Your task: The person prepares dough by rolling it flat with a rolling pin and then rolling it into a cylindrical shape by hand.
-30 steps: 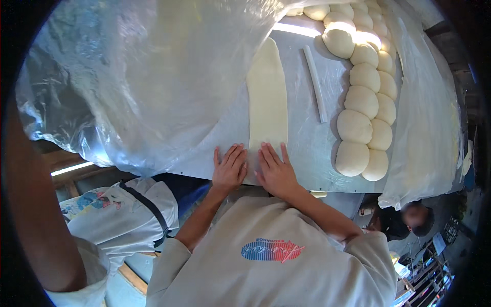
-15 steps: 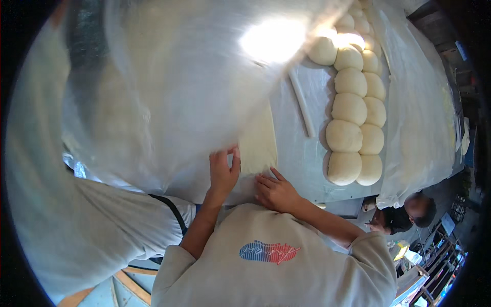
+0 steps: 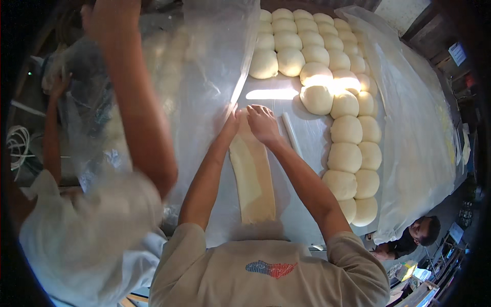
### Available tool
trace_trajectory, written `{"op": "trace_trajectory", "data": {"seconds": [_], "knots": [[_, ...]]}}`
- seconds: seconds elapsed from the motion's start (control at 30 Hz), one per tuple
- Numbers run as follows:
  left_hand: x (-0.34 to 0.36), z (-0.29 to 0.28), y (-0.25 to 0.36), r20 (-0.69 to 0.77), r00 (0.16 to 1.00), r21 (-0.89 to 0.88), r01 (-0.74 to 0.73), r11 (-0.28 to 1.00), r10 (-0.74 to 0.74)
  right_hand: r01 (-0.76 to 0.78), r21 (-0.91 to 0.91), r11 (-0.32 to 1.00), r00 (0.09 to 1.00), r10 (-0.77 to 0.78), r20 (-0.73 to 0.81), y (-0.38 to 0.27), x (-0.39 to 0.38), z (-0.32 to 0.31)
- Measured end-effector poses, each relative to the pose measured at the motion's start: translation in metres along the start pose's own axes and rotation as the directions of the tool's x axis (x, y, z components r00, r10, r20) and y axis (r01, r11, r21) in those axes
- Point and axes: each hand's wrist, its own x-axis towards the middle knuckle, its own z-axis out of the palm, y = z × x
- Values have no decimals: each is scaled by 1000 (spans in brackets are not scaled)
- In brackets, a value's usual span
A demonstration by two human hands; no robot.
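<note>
A long flat strip of dough [image 3: 253, 189] lies lengthwise on the table in front of me. Both my arms reach over to its far end. My left hand [image 3: 231, 122] is at the far left corner of the strip, fingers drawn together on its edge. My right hand [image 3: 264, 124] is closed over the far right part, knuckles up, hiding the dough under it. Just right of the strip lies a thin pale rolling pin [image 3: 291, 134], touched by neither hand.
Rows of round dough balls [image 3: 343, 156] cover the table's right and far side. Clear plastic sheeting [image 3: 419, 133] lies along the right edge; another sheet [image 3: 204, 66] covers the left. A co-worker's raised arm [image 3: 140, 107] crosses at left. Another person [image 3: 406, 243] is at lower right.
Both my hands have moved from the strip's near end to its far end. The plastic sheet has swung left, uncovering the strip and more dough balls. The co-worker's arms have come into view.
</note>
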Motion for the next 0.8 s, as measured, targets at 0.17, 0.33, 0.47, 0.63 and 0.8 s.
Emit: {"op": "trace_trajectory", "data": {"seconds": [0.17,0.33,0.47,0.63,0.8], "knots": [[38,-18,13,341,907,-97,295,951,-247,-23,-36,999,991,27,134,33,50,25],[32,-51,-12,415,901,-163,215,963,-131,191,-11,982,958,-183,221,25,58,35],[10,-64,-21,409,886,-185,315,931,-218,394,-41,918,905,-380,191,25,35,34],[17,-56,-14,457,819,-232,486,843,-347,167,-50,985,975,-157,154,6,51,29],[10,-35,-49,241,969,99,27,995,-50,252,-176,952,908,-169,384,-5,67,33]]}}
